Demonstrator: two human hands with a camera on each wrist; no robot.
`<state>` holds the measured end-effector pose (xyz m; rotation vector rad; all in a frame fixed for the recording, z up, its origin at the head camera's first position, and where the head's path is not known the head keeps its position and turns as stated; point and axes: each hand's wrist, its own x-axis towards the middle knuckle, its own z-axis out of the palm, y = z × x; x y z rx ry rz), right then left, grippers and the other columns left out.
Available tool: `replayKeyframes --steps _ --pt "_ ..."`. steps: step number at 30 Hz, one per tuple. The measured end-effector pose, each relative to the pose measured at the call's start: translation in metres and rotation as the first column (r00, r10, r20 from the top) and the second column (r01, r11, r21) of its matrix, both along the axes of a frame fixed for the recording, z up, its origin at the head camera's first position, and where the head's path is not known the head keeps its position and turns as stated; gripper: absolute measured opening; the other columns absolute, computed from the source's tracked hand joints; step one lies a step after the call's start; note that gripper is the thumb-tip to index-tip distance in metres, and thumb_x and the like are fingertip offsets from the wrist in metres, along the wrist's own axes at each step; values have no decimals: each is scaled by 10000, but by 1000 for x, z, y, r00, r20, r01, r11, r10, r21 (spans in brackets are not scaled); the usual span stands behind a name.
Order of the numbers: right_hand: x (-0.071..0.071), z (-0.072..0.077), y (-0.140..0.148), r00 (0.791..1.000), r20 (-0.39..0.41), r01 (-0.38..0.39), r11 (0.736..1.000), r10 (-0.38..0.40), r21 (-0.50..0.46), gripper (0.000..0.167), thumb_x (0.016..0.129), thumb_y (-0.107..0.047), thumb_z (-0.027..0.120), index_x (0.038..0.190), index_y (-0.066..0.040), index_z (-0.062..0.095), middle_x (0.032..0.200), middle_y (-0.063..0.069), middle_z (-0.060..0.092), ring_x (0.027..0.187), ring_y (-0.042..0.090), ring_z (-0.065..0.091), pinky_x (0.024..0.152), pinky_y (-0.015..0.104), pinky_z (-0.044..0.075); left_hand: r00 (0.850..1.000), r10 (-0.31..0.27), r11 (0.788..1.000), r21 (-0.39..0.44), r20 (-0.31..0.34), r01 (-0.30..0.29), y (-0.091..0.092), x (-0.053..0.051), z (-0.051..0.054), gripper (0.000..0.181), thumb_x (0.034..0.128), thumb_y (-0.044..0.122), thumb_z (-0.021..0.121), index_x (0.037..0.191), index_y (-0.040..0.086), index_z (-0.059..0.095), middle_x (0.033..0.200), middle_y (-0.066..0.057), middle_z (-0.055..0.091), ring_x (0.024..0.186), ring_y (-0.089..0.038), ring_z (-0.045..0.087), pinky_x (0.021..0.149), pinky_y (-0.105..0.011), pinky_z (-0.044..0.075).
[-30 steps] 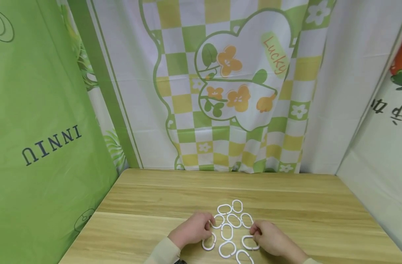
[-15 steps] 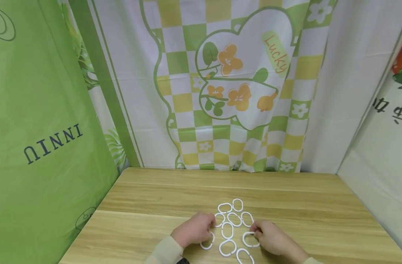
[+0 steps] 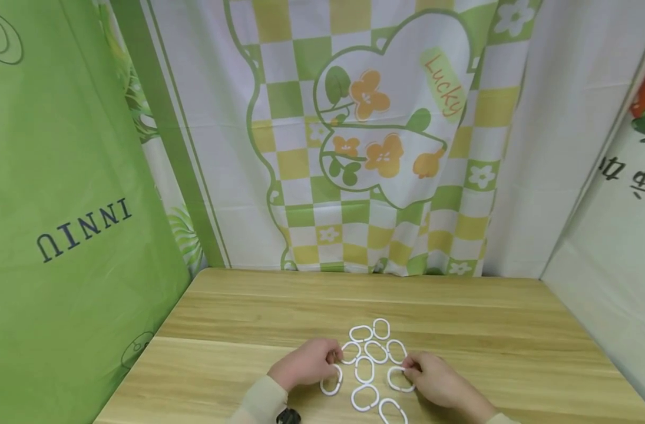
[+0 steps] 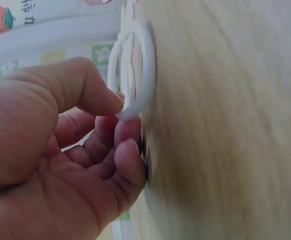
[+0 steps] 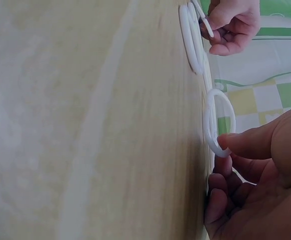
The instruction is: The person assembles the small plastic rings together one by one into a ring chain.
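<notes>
Between thumb and finger, my left hand (image 3: 307, 364) pinches one white plastic curtain ring (image 3: 340, 381), oval with a small gap. In the left wrist view this ring (image 4: 148, 75) is tilted up from the table beside the fingertips. My right hand (image 3: 437, 380) pinches another such ring (image 3: 389, 380) at its right end; the right wrist view shows that ring (image 5: 208, 125) raised on edge at the thumb tip. Between the hands lies a loose cluster of several more rings (image 3: 373, 371), some touching one another. The left fingertips are beside the cluster's leftmost ring.
A wood-grain table (image 3: 237, 306) lies under everything. Behind it hangs a checked curtain with flowers (image 3: 301, 176). A green cloth (image 3: 62, 176) hangs at the left and a white printed cloth (image 3: 614, 253) at the right. One ring (image 3: 381, 406) lies nearest the front.
Both pinched rings have moved slightly away from the front of the table. The left hand has shifted a little to the left with its ring. The other rings stay in place.
</notes>
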<state>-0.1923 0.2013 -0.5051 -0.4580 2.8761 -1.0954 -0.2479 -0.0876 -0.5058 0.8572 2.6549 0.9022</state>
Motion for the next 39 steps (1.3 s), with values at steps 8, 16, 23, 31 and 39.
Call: replayKeyframes --steps 8,16,23,31,39 --pt "-2 -1 0 999 43 7 997 -4 -74 45 902 -108 665 877 -83 638 730 -51 528 674 87 477 614 266 411 999 22 998 66 34 -24 -8 -3 1 143 744 26 697 820 146 674 751 98 585 702 -12 523 687 -201 482" --pt "-2 2 1 996 90 44 983 -28 -178 35 900 -60 639 888 -28 633 762 -6 543 729 125 497 656 256 424 998 0 991 134 70 -9 -9 -2 0 155 753 18 688 850 139 681 764 75 607 703 -17 540 682 -205 489" --pt "0 8 -2 992 94 101 967 -81 -232 65 905 -66 653 943 -14 650 829 16 602 795 153 539 704 269 465 996 8 987 162 87 -22 -9 0 5 141 804 67 655 916 147 685 799 109 599 753 -27 551 727 -221 491" --pt "-2 10 -2 994 96 84 947 -57 -310 116 931 -88 641 983 15 642 852 43 603 767 111 532 688 246 471 989 30 953 293 148 -73 -8 4 13 83 872 101 666 949 120 690 856 38 636 798 -73 572 738 -240 496" --pt "-3 19 -8 987 127 138 912 -95 -386 138 915 -68 652 992 43 627 843 46 589 756 126 523 668 244 463 972 88 899 402 217 -171 -5 6 20 91 901 136 693 987 107 699 928 7 656 873 -141 589 766 -264 504"
